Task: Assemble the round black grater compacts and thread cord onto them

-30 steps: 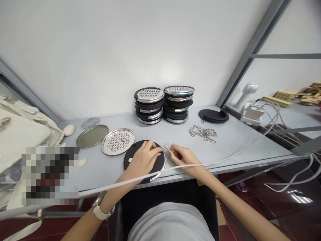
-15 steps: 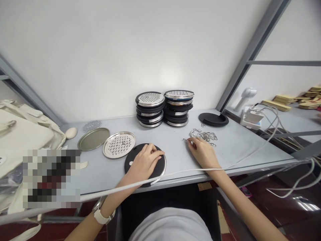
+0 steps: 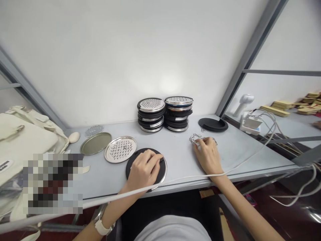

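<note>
Near the table's front edge lies a round black disc [image 3: 130, 164] with a shiny metal rim. My left hand [image 3: 144, 169] rests on it, fingers curled and thumb pressed to the index finger; whatever the fingertips pinch is too small to make out. My right hand [image 3: 207, 155] is at a pile of small metal wire clips [image 3: 194, 138], fingers bent down and drawn together on clips that they partly cover. Left of the black disc are a round metal grater plate [image 3: 120, 150], an olive-green round lid [image 3: 96, 143] and a perforated disc [image 3: 94, 130].
Two stacks of round graters in black holders, a left stack [image 3: 151, 114] and a right stack [image 3: 177, 113], stand by the wall. A black ring-shaped holder [image 3: 213, 124] lies at right. A white cable [image 3: 190, 176] crosses in front of both forearms. A cream bag [image 3: 32, 134] sits at left.
My right hand has moved right and onto the clip pile, from its left edge where it pinched one clip. My left hand has stayed on the black disc. The view has tilted slightly.
</note>
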The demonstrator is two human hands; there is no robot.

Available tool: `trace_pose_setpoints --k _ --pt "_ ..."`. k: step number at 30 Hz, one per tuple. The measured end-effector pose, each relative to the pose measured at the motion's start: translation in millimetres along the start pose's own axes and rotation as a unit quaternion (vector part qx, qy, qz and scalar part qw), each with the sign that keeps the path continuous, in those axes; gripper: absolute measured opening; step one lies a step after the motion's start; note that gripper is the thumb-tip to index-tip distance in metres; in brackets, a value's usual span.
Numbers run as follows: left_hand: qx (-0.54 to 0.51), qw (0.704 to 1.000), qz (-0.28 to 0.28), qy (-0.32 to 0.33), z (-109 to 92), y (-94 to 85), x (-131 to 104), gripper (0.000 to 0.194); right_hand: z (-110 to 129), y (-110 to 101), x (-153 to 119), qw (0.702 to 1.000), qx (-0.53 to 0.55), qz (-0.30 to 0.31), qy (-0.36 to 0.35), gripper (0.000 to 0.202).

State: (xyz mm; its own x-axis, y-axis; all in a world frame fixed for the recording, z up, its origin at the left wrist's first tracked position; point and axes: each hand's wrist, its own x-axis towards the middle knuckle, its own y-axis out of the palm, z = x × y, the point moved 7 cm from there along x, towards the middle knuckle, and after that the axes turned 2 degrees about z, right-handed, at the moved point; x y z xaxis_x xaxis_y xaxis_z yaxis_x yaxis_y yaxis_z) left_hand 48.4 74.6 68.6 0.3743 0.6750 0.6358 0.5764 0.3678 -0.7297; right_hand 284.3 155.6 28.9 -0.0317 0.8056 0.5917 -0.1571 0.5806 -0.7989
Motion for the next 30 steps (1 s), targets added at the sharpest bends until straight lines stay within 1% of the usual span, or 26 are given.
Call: trace_pose_setpoints --k 2,3,4,6,7,10,12,13,15,18,19,21,26,28,30 --pt "0.022 0.999 0.004 0.033 -8.0 0.6 -2.6 0.024 12.5 -5.3 -0.8 0.996 0.079 -0.007 -0.030 0.022" --pt "0.031 0.998 0.009 0.049 -11.7 1.7 -3.7 0.024 21.1 -6.4 -2.4 0.991 0.129 0.004 -0.047 0.022" --pt "0.041 0.997 0.013 0.064 -14.9 2.8 -4.6 0.024 31.7 -4.7 -4.9 0.980 0.185 0.037 -0.066 0.021" --pt "0.059 0.994 0.021 0.085 -19.3 5.3 -5.7 0.024 57.0 4.3 -14.0 0.942 0.288 0.141 -0.095 0.022" --pt "0.067 0.993 0.025 0.093 -20.5 6.6 -6.0 0.024 67.6 6.9 -18.5 0.929 0.315 0.171 -0.094 0.023" --pt "0.082 0.990 0.029 0.111 -21.7 9.4 -6.3 0.022 91.7 10.5 -24.5 0.911 0.354 0.198 -0.076 0.021" --pt "0.079 0.990 0.022 0.117 -21.2 9.3 -6.2 0.022 102.4 15.9 -21.0 0.900 0.372 0.220 -0.056 0.026" --pt "0.074 0.990 0.018 0.119 -20.9 8.9 -6.2 0.021 107.1 20.2 -17.5 0.890 0.383 0.241 -0.047 0.030" --pt "0.064 0.990 0.011 0.124 -20.8 7.9 -6.4 0.021 117.1 30.9 -9.2 0.860 0.410 0.301 -0.039 0.038" --pt "0.056 0.989 -0.010 0.137 -22.0 4.2 -7.4 0.021 122.8 44.1 3.1 0.842 0.392 0.369 -0.018 0.049" --pt "0.053 0.988 -0.016 0.141 -22.5 2.8 -7.8 0.022 124.5 46.6 4.7 0.831 0.393 0.394 -0.018 0.051" --pt "0.045 0.988 -0.021 0.147 -22.9 1.4 -8.8 0.022 125.5 46.0 6.0 0.810 0.405 0.423 -0.018 0.052" --pt "0.001 0.991 -0.026 0.130 -17.4 1.3 -9.5 0.022 121.0 31.9 0.4 0.761 0.479 0.438 -0.023 0.048" --pt "-0.014 0.993 -0.027 0.116 -12.4 1.0 -7.6 0.025 117.7 28.8 -1.5 0.744 0.509 0.432 -0.012 0.045" --pt "-0.024 0.996 -0.020 0.088 -4.2 -1.6 -3.7 0.023 114.7 27.2 -1.9 0.729 0.536 0.425 0.005 0.042"
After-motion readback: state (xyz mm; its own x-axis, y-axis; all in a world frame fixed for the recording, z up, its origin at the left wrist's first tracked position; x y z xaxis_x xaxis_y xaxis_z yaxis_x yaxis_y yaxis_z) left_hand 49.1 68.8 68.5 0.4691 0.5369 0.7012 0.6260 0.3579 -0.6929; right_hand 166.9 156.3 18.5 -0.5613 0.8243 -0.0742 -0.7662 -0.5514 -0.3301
